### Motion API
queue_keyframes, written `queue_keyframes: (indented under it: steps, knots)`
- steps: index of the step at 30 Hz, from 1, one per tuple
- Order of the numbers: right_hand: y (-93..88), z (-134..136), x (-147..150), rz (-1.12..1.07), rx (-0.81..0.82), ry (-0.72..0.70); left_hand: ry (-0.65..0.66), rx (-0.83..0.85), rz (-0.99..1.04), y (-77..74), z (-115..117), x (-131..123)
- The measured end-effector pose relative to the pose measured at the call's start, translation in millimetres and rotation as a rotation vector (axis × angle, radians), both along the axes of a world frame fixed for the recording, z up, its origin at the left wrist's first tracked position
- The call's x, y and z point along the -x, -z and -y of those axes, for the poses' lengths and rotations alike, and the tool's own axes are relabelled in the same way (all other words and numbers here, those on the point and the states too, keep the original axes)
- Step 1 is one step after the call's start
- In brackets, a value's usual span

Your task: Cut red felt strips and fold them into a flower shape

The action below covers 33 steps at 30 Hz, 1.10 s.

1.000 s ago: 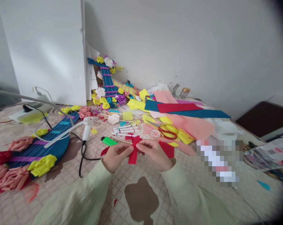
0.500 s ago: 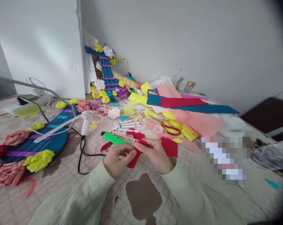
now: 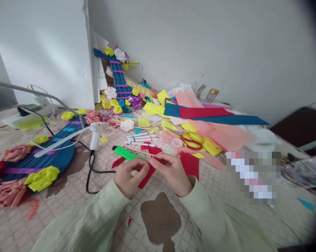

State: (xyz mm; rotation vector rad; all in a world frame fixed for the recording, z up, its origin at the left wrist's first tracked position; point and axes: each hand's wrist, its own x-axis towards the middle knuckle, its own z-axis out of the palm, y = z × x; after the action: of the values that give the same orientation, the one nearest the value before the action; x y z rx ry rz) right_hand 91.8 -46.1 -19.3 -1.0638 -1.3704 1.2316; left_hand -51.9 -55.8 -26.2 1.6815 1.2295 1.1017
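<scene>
In the head view, my left hand [image 3: 131,176] and my right hand [image 3: 174,174] meet at their fingertips above the middle of the table. Both are closed in a pinch on a small piece of red paper, mostly covered by the fingers. A flat red paper strip [image 3: 145,177] shows just below the fingertips; whether it joins the pinched piece I cannot tell. Behind my left hand lies a green utility knife [image 3: 124,153]. A thin wooden stick [image 3: 140,151] lies past the fingers. Next to my right hand is a red paper sheet [image 3: 191,166].
A white glue gun [image 3: 95,137] with a black cord stands left. Scissors [image 3: 191,140], several markers [image 3: 141,139] and coloured paper strips [image 3: 215,119] lie beyond my hands. Blue paper guitars with paper flowers, one flat [image 3: 65,150], one upright [image 3: 118,78], are at left and back.
My fingertips have drawn slightly closer together, and less of the red piece shows between them. The whole view has shifted a little; other things lie as before.
</scene>
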Motion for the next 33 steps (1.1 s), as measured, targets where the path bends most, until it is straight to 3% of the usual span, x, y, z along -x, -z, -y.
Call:
queue_keyframes:
  steps: [9, 21, 28, 33]
  knots:
    - [-1.2, 1, 1, -0.012, -0.047, 0.003, -0.057, -0.074, -0.048, -0.4, 3, 1]
    - [-3.4, -14, -12, -0.295, 0.015, 0.286, -0.054, -0.102, -0.123, -2.2, 0, 3]
    - [-3.2, -20, -18, -0.438, 0.076, 0.345, -0.054, -0.068, -0.062, -2.0, -1, 6]
    - [-7.0, -21, -21, -0.529, 0.151, 0.305, -0.085, 0.01, 0.161, 2.1, 0, -3]
